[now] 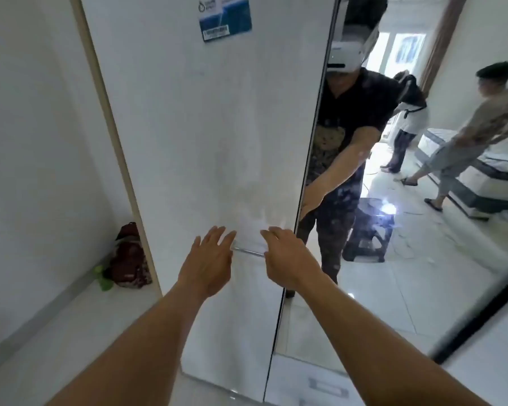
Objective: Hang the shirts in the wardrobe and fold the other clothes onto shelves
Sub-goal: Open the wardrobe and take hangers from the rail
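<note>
Centrally: wardrobe [206, 127], white door closed, filling the middle of the head view; mirrored door [423, 273] adjoining on its right. Handle [248, 251]: short metal bar, mounted near the white door's right edge, lying between the two hands. Left hand [210, 259]: arm stretched forward, back of hand toward the camera, fingers [217, 234] straight and spread apart, tips just beside the handle's left end, holding nothing. Right hand [286, 259]: arm likewise extended, back upward, fingers [272, 231] loosely bent and close together, reaching over the handle's right end; not clamped on it, and whether they touch it cannot be told. Both forearms bare. Sticker [225, 17]: blue and white, near the top of the white door. Patterned bag [131, 259]: dark red, on the floor against the wardrobe's left side, with a green item [103, 278] beside it.
</note>
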A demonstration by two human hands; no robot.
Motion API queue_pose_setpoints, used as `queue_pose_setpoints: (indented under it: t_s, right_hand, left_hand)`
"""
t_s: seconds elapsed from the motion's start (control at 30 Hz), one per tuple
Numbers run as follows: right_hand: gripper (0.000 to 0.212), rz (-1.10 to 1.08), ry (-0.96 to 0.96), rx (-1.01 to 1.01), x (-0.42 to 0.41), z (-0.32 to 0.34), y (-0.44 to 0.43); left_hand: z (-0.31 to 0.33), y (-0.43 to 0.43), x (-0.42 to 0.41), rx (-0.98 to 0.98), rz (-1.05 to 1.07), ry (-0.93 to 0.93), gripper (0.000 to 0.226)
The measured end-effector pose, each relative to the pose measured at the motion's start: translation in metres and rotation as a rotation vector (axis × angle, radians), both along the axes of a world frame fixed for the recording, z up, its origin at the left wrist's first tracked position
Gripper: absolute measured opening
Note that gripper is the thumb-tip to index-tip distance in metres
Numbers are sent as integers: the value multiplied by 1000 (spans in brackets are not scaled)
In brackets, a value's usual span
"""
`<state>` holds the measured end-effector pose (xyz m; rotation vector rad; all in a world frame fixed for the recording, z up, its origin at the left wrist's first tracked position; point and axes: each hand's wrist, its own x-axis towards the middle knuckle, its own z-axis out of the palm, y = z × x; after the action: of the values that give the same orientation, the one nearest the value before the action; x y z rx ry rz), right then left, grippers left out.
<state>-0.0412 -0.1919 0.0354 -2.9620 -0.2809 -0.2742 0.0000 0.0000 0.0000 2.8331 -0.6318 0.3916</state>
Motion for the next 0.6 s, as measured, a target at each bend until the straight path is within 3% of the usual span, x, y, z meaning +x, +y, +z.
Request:
queue_pose_setpoints:
  t_s: [0.3,0.6]
  right_hand:
    - [43,-85,63,-130,21,-43,18]
    - [33,-53,39,-111,18,-39,20]
  left_hand:
    - [-44,-3,38,85,-98,89,68]
    - [-47,-8,29,-29,-42,67,47]
